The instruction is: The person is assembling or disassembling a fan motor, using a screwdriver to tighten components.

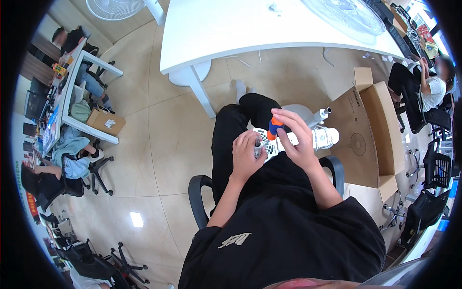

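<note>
Across the seated person's lap (225, 139), I see a white plastic fan body with a slotted round housing (271, 150), whose edge the left hand (247, 153) grips, half closed, presumably to steady it, while the right hand (301, 144) pinches a stubby orange-and-blue plastic tool (275, 127) between thumb and fingers just over the slots. Dark lettering and a round emblem mark the open brown cardboard box (347, 139) at right, and pale stylised lettering crosses the black cloth shirt (293, 236)

White table (231, 24) over glossy beige tiled floor (127, 166)
</note>
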{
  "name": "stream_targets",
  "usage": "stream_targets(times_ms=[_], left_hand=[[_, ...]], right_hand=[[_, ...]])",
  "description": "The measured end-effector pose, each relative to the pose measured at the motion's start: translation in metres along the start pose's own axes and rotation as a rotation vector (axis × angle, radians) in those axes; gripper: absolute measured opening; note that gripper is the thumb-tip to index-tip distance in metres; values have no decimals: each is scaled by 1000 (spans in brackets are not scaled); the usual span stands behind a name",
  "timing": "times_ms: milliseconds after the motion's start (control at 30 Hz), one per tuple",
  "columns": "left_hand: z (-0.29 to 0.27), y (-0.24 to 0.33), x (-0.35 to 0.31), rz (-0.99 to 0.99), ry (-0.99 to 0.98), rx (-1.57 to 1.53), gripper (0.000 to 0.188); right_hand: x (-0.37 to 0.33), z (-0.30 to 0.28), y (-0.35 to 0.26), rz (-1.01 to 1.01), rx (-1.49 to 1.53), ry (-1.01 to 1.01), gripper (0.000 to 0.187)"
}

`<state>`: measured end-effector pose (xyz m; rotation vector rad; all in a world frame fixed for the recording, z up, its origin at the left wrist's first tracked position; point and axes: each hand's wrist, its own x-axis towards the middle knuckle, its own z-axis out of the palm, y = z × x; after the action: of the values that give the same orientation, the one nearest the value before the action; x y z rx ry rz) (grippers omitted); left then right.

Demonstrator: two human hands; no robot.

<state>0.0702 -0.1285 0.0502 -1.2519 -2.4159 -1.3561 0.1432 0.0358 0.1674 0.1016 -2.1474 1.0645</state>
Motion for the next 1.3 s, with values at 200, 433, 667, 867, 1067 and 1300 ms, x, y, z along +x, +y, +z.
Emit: stream_targets(times_ms=[200,433,667,867,1067,1300], left_hand=[[2,4,-1,-39,112,-64,26],[-3,20,-2,-13,164,-21,28],[-2,25,-4,-22,180,14,26],[3,17,-2,-14,130,23,29],[2,11,5,11,65,30,36],[-1,13,12,-24,28,6,29]], right_hand=[[-2,-2,-4,3,16,27,34],[-1,-13,-21,-27,38,0,34],[-5,-20,-19,28,89,-38,35],[-6,-15,-7,61,79,41,31],[-3,-11,7,24,50,87,34],[3,-17,1,90,135,-27,35]])
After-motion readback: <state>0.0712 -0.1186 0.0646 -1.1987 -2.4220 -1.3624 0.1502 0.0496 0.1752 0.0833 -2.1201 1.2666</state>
